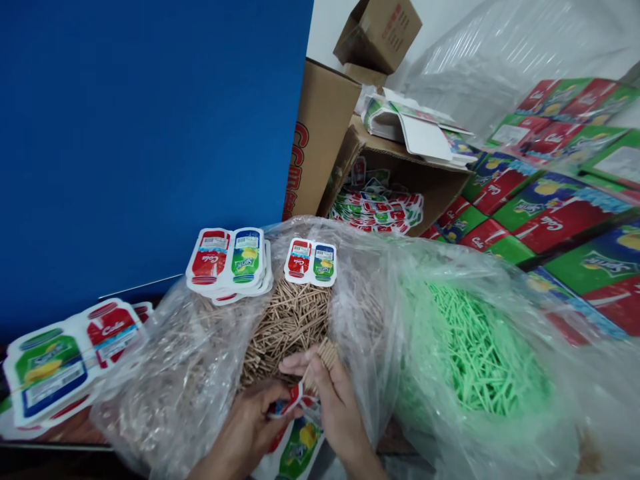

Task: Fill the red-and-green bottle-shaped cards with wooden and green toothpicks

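My left hand [255, 420] pinches a printed card pouch [295, 440] with red and green drink labels, low in the middle. My right hand [330, 393] is closed round a small bundle of tan sticks [327, 352] held at the pouch's top. Both hands hover over a clear plastic bag of tan sticks [285, 320]. On that bag rest a single printed card [311, 261] and a small stack of the same cards [230, 261].
A second clear bag holds green sticks [475, 353] to the right. More printed cards [55, 367] lie at the left. Colourful printed boxes [555, 213] fill the right side. Open cardboard cartons [395, 180] with cards stand behind, beside a blue board [150, 133].
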The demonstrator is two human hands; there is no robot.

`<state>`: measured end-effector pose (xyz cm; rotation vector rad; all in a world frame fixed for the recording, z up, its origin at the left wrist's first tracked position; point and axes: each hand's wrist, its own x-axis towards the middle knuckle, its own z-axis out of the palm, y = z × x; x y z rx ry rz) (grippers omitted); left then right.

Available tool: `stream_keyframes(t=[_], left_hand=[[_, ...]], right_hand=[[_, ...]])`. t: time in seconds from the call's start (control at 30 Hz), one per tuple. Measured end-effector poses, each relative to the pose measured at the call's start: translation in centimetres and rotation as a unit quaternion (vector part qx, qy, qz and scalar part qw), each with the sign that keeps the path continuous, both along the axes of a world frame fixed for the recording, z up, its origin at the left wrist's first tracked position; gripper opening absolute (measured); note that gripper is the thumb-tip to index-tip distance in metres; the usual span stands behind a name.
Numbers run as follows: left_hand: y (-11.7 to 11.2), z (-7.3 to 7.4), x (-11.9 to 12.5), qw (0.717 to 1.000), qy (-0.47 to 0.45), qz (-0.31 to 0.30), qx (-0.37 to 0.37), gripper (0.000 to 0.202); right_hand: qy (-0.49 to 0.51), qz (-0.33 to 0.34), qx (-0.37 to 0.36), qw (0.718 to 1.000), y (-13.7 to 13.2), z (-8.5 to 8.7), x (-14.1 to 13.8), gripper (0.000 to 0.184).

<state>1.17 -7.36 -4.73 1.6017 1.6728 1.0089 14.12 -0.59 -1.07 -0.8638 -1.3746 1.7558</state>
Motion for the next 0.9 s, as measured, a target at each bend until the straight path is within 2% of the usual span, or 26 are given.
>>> stream_keyframes(t=[0.1, 0.17, 0.3, 0.33, 0.43, 0.5, 0.6, 0.67, 0.73, 0.8, 0.9], left_hand=[[-0.1, 0.0, -0.2, 0.997, -0.062, 0.006, -0.038, 0.02], [-0.3, 0.0, -0.4, 0.991, -0.118, 0.015, -0.06, 0.022], [-0.4, 0.6, -0.5, 0.989, -0.143, -0.003, -0.043, 0.033], [-0.4, 0.8, -0.6, 0.99, -0.137, -0.015, -0.033, 0.036], [-0.1, 1.6, -0.6, 0.991, -0.132, -0.03, -0.018, 0.037], [0.0, 1.9, -0.8, 0.99, -0.14, -0.024, -0.019, 0.038], [0.1, 1.6, -1.0, 0.988, -0.152, -0.006, -0.028, 0.04], [0.1, 1.1, -1.2, 0.984, -0.17, 0.012, -0.052, 0.041], [0.0, 0.8, -1.3, 0.98, -0.184, 0.027, -0.072, 0.043], [0.0, 0.8, -1.3, 0.978, -0.191, 0.031, -0.076, 0.045], [0.2, 0.9, -1.2, 0.955, -0.261, 0.081, -0.116, 0.049]], right_hand=[[-0.074, 0.003, 0.055, 0.996, 0.0, -0.5, 0.2, 0.037], [-0.121, 0.022, 0.119, 0.985, -0.1, -0.6, 0.8, 0.033], [-0.164, 0.072, 0.224, 0.958, -0.7, -0.5, 2.2, 0.022], [-0.167, 0.069, 0.239, 0.954, -0.9, -0.4, 2.5, 0.025], [-0.167, 0.021, 0.281, 0.945, -1.1, -0.1, 3.0, 0.052], [-0.187, 0.04, 0.345, 0.919, -0.9, 0.2, 3.1, 0.059], [-0.231, 0.123, 0.444, 0.857, -0.4, 0.8, 3.1, 0.06], [-0.24, 0.119, 0.469, 0.842, -0.1, 1.2, 3.3, 0.059], [-0.242, 0.1, 0.465, 0.846, 0.0, 1.4, 3.5, 0.051], [-0.238, 0.089, 0.434, 0.865, 0.0, 1.5, 3.9, 0.041], [-0.234, -0.007, 0.345, 0.909, -0.1, 0.9, 4.4, 0.031]])
